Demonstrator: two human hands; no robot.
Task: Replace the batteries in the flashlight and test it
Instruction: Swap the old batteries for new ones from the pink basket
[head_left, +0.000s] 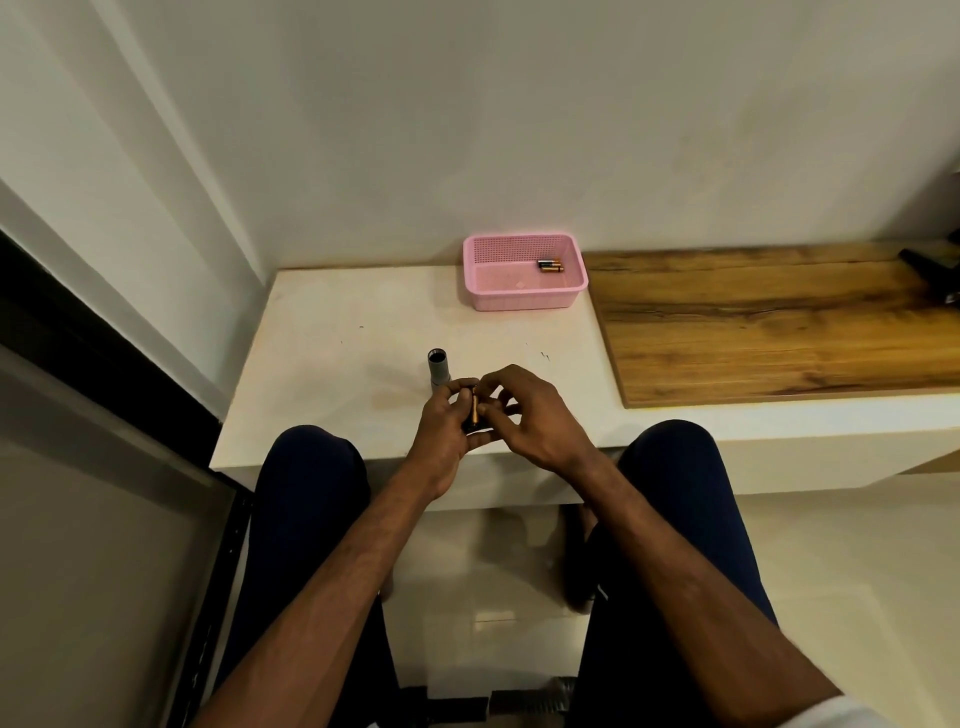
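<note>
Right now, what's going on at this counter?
A seated person is partway through a battery swap. The left hand grips a battery, apparently in a dark holder, while the right hand pinches at its top. The gray flashlight body stands upright and open on the white counter, just beyond the hands. More batteries lie in the pink basket by the wall.

No readable text, label or number shows on anything here.
</note>
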